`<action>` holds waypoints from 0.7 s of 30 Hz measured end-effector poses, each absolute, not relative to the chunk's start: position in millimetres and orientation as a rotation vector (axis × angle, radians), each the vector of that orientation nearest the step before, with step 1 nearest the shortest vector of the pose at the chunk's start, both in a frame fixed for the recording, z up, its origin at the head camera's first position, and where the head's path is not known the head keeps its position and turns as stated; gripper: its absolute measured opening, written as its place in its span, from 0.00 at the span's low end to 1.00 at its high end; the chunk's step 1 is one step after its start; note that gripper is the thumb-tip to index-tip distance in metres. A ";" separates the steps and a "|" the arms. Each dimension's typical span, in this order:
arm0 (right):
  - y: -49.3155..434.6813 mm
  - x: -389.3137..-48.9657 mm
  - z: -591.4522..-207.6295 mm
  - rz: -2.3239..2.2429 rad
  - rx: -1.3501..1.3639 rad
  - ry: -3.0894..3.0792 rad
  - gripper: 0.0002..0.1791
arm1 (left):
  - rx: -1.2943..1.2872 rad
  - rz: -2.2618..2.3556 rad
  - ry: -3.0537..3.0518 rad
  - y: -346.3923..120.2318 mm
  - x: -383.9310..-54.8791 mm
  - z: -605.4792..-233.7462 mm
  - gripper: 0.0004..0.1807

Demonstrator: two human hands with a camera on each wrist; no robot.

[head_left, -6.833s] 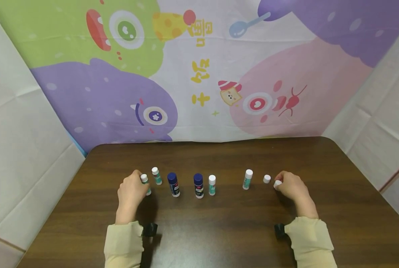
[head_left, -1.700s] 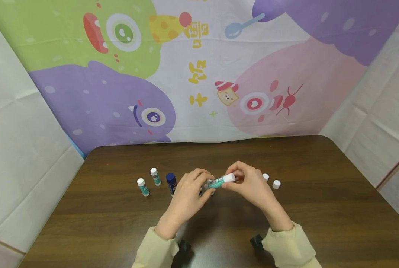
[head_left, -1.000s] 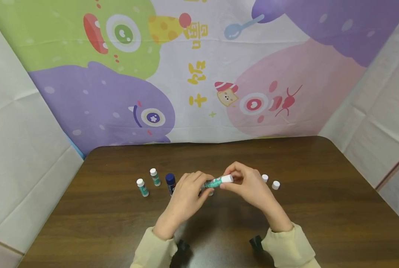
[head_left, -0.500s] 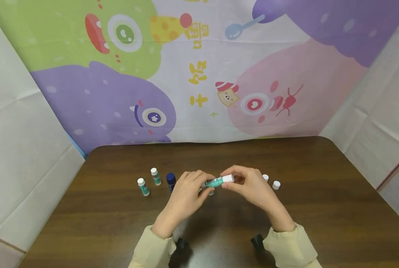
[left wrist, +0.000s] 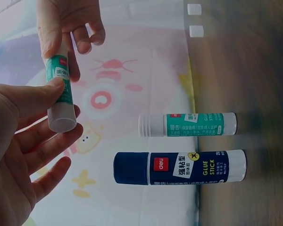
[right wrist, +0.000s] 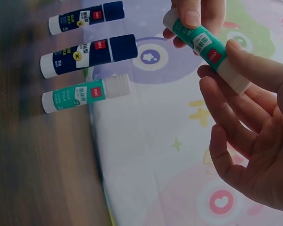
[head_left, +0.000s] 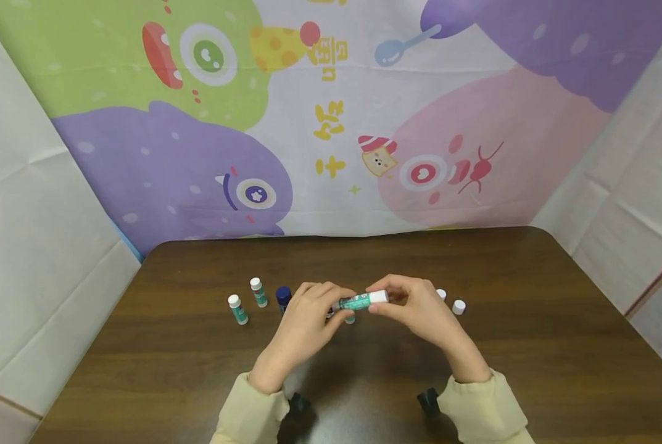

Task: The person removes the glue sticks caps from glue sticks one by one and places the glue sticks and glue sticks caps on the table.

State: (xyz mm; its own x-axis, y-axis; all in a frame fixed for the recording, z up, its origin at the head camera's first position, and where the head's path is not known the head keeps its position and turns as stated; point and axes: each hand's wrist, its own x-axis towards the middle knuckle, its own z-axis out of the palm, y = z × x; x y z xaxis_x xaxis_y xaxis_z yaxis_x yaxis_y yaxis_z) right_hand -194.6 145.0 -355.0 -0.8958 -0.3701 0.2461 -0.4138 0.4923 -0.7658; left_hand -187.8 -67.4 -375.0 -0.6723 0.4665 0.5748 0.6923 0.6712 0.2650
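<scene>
Both hands hold a green-and-white glue stick [head_left: 355,302] above the middle of the table, lying almost level. My left hand [head_left: 305,317] pinches its base end between thumb and fingers. The thumb and fingertips of my right hand [head_left: 422,308] grip the white cap end. Behind the left hand stand a second green glue stick [left wrist: 198,125], its ribbed neck bare, and a navy glue stick [left wrist: 193,167] with its cap on. Another navy glue stick [right wrist: 87,18] stands beyond them in the right wrist view.
On the left of the table [head_left: 158,345] two green glue sticks with white tops stand upright, one nearer [head_left: 238,310] and one farther [head_left: 258,292]. Two loose white caps lie right of the right hand, one partly hidden [head_left: 441,295] and one whole [head_left: 459,307]. A printed cloth [head_left: 331,203] hangs behind.
Since the oldest frame, the left hand has left the leftmost glue stick and the right hand a loose cap. Both now hold the rightmost glue stick, lifted mid-table; the last second shows only slight shifts.
</scene>
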 end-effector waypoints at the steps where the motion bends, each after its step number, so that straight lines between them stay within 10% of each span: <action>1: 144.8 -194.9 -355.5 1.392 0.703 -2.672 0.10 | -0.900 -0.662 -2.417 -67.9 -188.0 -375.4 0.13; 21: 150.3 -196.7 -353.1 1.286 0.590 -2.668 0.14 | -0.774 -0.674 -2.452 -79.1 -192.1 -373.3 0.12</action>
State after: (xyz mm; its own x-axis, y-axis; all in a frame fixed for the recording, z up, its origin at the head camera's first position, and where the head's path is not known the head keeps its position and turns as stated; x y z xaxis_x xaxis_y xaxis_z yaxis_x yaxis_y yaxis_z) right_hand -196.7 150.3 -353.1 -0.9164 -0.2925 0.2732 -0.3959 0.5626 -0.7258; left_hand -192.1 -79.1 -373.3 -0.7257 0.3883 0.5679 0.6240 0.7190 0.3058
